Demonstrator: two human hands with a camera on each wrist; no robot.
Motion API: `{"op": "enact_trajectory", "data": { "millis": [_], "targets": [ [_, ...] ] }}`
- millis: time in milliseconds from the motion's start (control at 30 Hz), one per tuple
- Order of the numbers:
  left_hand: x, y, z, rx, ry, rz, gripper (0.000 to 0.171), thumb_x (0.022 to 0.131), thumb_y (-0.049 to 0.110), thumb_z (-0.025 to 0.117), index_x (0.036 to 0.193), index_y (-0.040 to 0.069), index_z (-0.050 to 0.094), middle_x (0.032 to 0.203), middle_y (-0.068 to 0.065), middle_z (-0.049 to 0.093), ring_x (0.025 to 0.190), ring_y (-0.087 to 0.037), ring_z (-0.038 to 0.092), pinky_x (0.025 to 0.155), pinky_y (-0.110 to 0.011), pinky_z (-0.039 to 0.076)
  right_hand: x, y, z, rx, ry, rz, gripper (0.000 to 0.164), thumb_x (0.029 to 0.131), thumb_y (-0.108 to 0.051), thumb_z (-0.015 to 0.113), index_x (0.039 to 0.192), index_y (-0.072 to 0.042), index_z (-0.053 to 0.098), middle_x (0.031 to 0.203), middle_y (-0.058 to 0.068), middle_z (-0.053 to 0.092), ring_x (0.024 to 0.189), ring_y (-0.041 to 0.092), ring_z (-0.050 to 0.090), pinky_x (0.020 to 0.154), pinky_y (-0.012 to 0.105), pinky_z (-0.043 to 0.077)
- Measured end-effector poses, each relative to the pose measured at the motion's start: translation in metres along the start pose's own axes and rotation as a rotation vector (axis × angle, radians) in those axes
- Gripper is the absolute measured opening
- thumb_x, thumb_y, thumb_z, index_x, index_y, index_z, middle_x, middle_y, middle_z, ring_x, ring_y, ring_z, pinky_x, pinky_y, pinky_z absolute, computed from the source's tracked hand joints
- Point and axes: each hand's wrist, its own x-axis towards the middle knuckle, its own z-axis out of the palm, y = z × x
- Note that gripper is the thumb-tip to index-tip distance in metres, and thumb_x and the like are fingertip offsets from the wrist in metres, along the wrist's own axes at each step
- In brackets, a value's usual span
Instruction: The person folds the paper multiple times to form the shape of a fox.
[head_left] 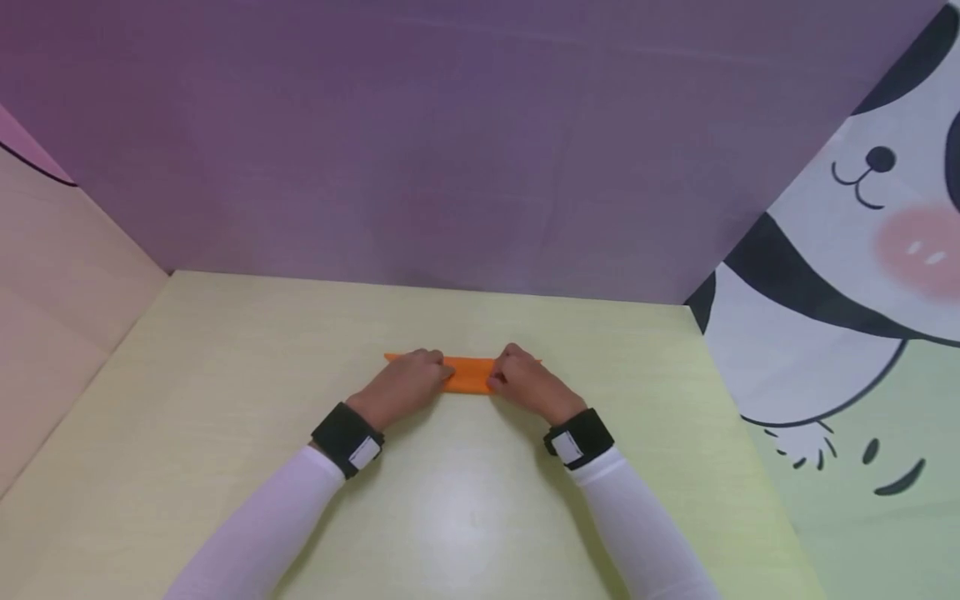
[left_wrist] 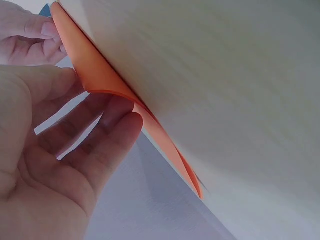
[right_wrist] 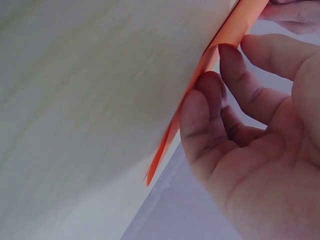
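A folded sheet of orange paper (head_left: pixel 470 376) lies on the table between both hands, with pointed ends showing past them to either side. My left hand (head_left: pixel 408 381) pinches its left part; in the left wrist view the thumb and index finger grip the paper's edge (left_wrist: pixel 95 75) while the other fingers extend along it. At the right part, my right hand (head_left: pixel 531 383) pinches the same paper between thumb and index finger. The right wrist view shows the paper (right_wrist: pixel 240 25) curving up there, its layers slightly apart toward the pointed end.
The pale wooden table (head_left: pixel 465 517) meets a purple wall panel (head_left: pixel 450 150) at the back. A panel with a panda drawing (head_left: pixel 885 250) stands on the right, and a pinkish panel (head_left: pixel 52 317) on the left. Both wrists wear black bands (head_left: pixel 348 439).
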Motion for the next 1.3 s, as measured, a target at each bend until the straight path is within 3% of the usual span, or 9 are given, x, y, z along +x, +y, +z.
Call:
{"op": "enact_trajectory", "data": {
  "millis": [433, 600, 733, 900, 1000, 1133, 1300],
  "targets": [
    [0.005, 0.003, -0.001, 0.010, 0.004, -0.006, 0.014, 0.093, 0.016, 0.062, 0.088, 0.009, 0.073, 0.075, -0.002, 0.052, 0.065, -0.014, 0.045, 0.059, -0.024, 0.040, 0.009, 0.001, -0.001, -0.029, -0.006, 0.006, 0.024, 0.094, -0.021, 0.057, 0.075, -0.009, 0.065, 0.084, 0.005, 0.051, 0.083, 0.017, 0.045, 0.072, 0.028, 0.040],
    [0.007, 0.004, 0.001, 0.013, 0.001, 0.001, 0.016, 0.093, 0.013, 0.059, 0.087, 0.008, 0.073, 0.075, -0.002, 0.050, 0.064, -0.014, 0.043, 0.059, -0.025, 0.039, 0.007, 0.002, -0.001, -0.049, 0.013, 0.002, 0.018, 0.095, -0.022, 0.057, 0.082, -0.010, 0.062, 0.083, 0.003, 0.051, 0.080, 0.016, 0.045, 0.070, 0.027, 0.042],
    [0.008, 0.005, 0.001, 0.023, -0.004, 0.013, 0.015, 0.091, 0.006, 0.058, 0.086, 0.008, 0.073, 0.075, -0.002, 0.049, 0.064, -0.014, 0.042, 0.059, -0.025, 0.038, 0.000, 0.000, -0.001, -0.087, 0.105, -0.088, 0.011, 0.094, -0.020, 0.059, 0.087, -0.011, 0.060, 0.083, 0.001, 0.050, 0.076, 0.014, 0.046, 0.068, 0.025, 0.044],
    [0.008, 0.005, -0.001, 0.024, 0.002, 0.025, 0.015, 0.088, 0.001, 0.059, 0.083, 0.007, 0.072, 0.074, -0.002, 0.049, 0.063, -0.013, 0.042, 0.058, -0.024, 0.039, -0.010, -0.007, 0.001, -0.283, 0.284, -0.331, 0.006, 0.090, -0.014, 0.064, 0.093, -0.011, 0.068, 0.085, 0.001, 0.056, 0.076, 0.015, 0.051, 0.069, 0.024, 0.047],
    [0.008, 0.006, -0.002, 0.032, -0.003, 0.024, 0.013, 0.087, 0.001, 0.060, 0.084, 0.006, 0.072, 0.075, -0.002, 0.051, 0.063, -0.013, 0.042, 0.058, -0.024, 0.040, -0.016, -0.012, 0.005, -0.464, 0.331, -0.439, 0.011, 0.090, -0.011, 0.065, 0.099, -0.012, 0.071, 0.090, 0.002, 0.061, 0.079, 0.018, 0.054, 0.068, 0.024, 0.047],
    [0.008, 0.006, -0.001, 0.033, 0.003, 0.024, 0.013, 0.087, 0.001, 0.060, 0.084, 0.006, 0.072, 0.076, -0.004, 0.053, 0.063, -0.014, 0.044, 0.058, -0.025, 0.042, -0.021, -0.017, 0.012, -0.634, 0.303, -0.460, 0.018, 0.090, -0.010, 0.066, 0.107, -0.013, 0.071, 0.099, 0.002, 0.065, 0.083, 0.019, 0.056, 0.068, 0.025, 0.047],
    [0.008, 0.008, 0.002, 0.030, 0.006, 0.021, 0.015, 0.087, -0.001, 0.058, 0.083, 0.005, 0.071, 0.076, -0.004, 0.052, 0.064, -0.015, 0.045, 0.059, -0.026, 0.042, -0.024, -0.018, 0.016, -0.644, 0.246, -0.432, 0.024, 0.091, -0.010, 0.064, 0.114, -0.013, 0.070, 0.105, 0.001, 0.066, 0.090, 0.018, 0.059, 0.072, 0.026, 0.051]
  ]
}}
